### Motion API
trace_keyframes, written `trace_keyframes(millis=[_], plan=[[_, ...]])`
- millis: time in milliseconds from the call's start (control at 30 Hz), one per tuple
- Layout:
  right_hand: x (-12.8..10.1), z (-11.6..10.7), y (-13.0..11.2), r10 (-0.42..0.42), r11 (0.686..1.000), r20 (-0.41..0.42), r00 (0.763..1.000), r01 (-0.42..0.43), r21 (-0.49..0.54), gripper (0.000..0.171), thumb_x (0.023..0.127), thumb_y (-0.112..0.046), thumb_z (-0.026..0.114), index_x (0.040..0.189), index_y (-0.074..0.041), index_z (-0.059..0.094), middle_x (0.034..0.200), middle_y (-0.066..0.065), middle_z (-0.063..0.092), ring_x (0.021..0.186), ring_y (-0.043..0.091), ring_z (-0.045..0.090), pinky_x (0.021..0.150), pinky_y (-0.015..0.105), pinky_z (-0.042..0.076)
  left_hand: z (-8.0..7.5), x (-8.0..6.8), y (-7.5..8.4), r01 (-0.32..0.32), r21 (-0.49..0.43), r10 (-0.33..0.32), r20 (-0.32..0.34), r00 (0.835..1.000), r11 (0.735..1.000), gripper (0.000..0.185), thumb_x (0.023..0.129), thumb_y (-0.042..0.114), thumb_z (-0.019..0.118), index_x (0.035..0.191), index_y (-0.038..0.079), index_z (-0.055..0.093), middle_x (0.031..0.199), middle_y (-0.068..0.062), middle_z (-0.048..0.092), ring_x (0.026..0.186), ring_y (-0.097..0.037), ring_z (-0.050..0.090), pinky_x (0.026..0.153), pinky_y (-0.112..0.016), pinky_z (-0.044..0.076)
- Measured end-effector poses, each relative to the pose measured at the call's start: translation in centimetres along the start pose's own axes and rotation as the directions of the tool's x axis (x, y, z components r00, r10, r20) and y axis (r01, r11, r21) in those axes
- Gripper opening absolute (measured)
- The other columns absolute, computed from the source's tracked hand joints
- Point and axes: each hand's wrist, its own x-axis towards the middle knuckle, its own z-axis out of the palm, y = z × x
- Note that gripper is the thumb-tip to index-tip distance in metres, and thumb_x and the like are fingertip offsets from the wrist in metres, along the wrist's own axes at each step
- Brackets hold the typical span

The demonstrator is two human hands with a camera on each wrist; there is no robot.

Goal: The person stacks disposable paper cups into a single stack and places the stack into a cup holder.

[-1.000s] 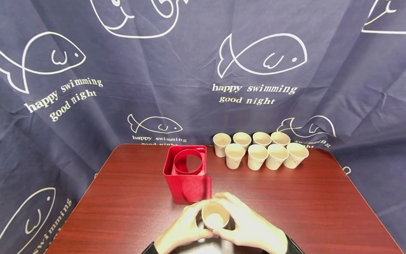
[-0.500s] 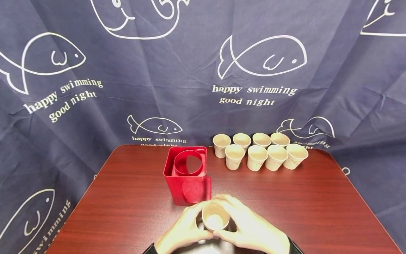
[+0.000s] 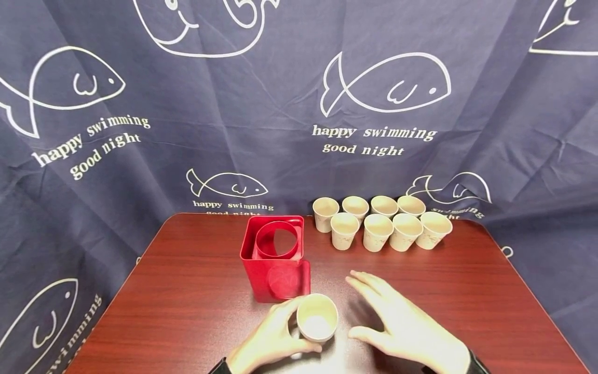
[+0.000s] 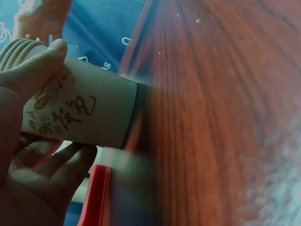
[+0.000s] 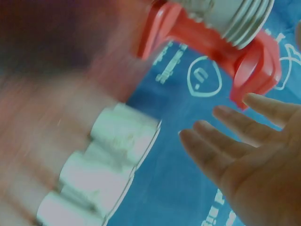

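At the reddish bench [image 3: 140,332], the left grip [image 3: 268,332] curls round the stacked paper cups [image 3: 317,317], just nearer than the red box [image 3: 259,278] — light, even pressure should keep them from buckling — while the right grip [image 3: 405,323], fingers spread apart, holds nothing just to their right.

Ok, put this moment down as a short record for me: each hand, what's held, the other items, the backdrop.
Left grip: left hand curled round the cup stack
Right grip: right hand with fingers extended, apart from the stack
Held item: nested paper cups, several rims showing; base contact with table unclear
Red holder: on the table, beyond the left hand, square open top with a round ring inside
Other paper cups: eight, two rows of four, far right
Backdrop: blue cloth with white fish
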Motion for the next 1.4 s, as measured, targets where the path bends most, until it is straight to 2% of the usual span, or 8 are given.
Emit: trace_keyframes(millis=[267,533,633,767,867,1033,1233,1400], plan=[[-1.6,-0.6,2.4,0.063,0.993,-0.057,0.996,-0.068,-0.096,0.083,0.081,-0.057,0.081,0.144,-0.009,0.057,0.144,0.011,0.060,0.131,0.033,0.055,0.122,0.008,0.009,0.1,0.0,0.0,0.045,-0.006,-0.045,0.011,0.999,0.999,0.076,0.072,0.039,0.094,0.139,0.035,0.057,0.125,0.014,0.070,0.111,-0.007,0.066,0.104,-0.028,0.052],[-2.7,-0.8,4.1,0.219,0.970,-0.113,0.969,-0.229,-0.079,0.082,0.077,-0.045,0.088,0.141,-0.004,0.059,0.140,0.017,0.062,0.128,0.040,0.055,0.117,0.003,0.004,0.0,0.0,0.1,0.068,-0.005,-0.068,0.017,0.998,0.998,0.075,0.073,0.041,0.094,0.139,0.036,0.057,0.126,0.014,0.069,0.111,-0.008,0.066,0.106,-0.029,0.052],[-2.8,-0.8,4.7,0.298,0.950,-0.123,0.946,-0.306,-0.054,0.083,0.077,-0.045,0.088,0.141,-0.002,0.057,0.139,0.018,0.062,0.129,0.040,0.055,0.120,0.007,0.012,0.0,0.0,0.2,0.071,-0.006,-0.071,0.019,0.997,0.997,0.075,0.074,0.041,0.093,0.139,0.037,0.057,0.126,0.014,0.069,0.112,-0.008,0.066,0.106,-0.030,0.052],[-2.6,-1.0,5.4,0.400,0.915,-0.126,0.908,-0.403,0.002,0.082,0.080,-0.043,0.087,0.142,0.000,0.055,0.138,0.020,0.061,0.130,0.042,0.054,0.115,0.042,0.036,0.0,-0.1,0.3,0.069,-0.007,-0.068,0.015,0.998,0.998,0.074,0.074,0.040,0.093,0.139,0.037,0.057,0.126,0.015,0.069,0.112,-0.008,0.066,0.106,-0.030,0.052],[-2.3,-1.2,5.8,0.472,0.881,-0.121,0.873,-0.469,0.056,0.079,0.083,-0.042,0.085,0.142,0.000,0.054,0.138,0.024,0.059,0.128,0.045,0.054,0.103,0.059,0.041,0.0,-0.1,0.2,0.060,-0.011,-0.060,0.010,0.998,0.998,0.074,0.074,0.039,0.093,0.139,0.037,0.057,0.125,0.014,0.070,0.111,-0.008,0.067,0.105,-0.030,0.053],[-1.7,-1.5,6.3,0.567,0.823,-0.120,0.815,-0.554,0.125,0.077,0.087,-0.043,0.082,0.144,-0.001,0.052,0.139,0.026,0.058,0.127,0.047,0.055,0.101,0.062,0.042,0.0,-0.1,0.2,0.042,-0.018,-0.042,0.004,0.999,0.999,0.075,0.073,0.036,0.094,0.139,0.035,0.058,0.125,0.013,0.070,0.110,-0.011,0.068,0.104,-0.030,0.053],[-0.9,-1.2,7.3,0.613,0.789,-0.121,0.781,-0.596,0.148,0.081,0.088,-0.046,0.080,0.148,-0.001,0.048,0.143,0.027,0.056,0.127,0.049,0.055,0.101,0.064,0.044,-0.1,0.0,0.3,0.055,-0.020,-0.054,0.012,0.998,0.998,0.076,0.073,0.037,0.094,0.139,0.036,0.057,0.126,0.014,0.070,0.111,-0.012,0.067,0.105,-0.030,0.052],[-0.2,-0.8,8.2,0.653,0.752,-0.070,0.754,-0.636,0.174,0.086,0.089,-0.051,0.076,0.153,-0.004,0.043,0.145,0.029,0.054,0.129,0.050,0.054,0.101,0.065,0.044,-0.1,0.0,0.3,0.043,-0.005,-0.043,0.009,0.999,0.999,0.076,0.073,0.037,0.094,0.139,0.036,0.057,0.125,0.014,0.070,0.111,-0.009,0.067,0.105,-0.030,0.052]])
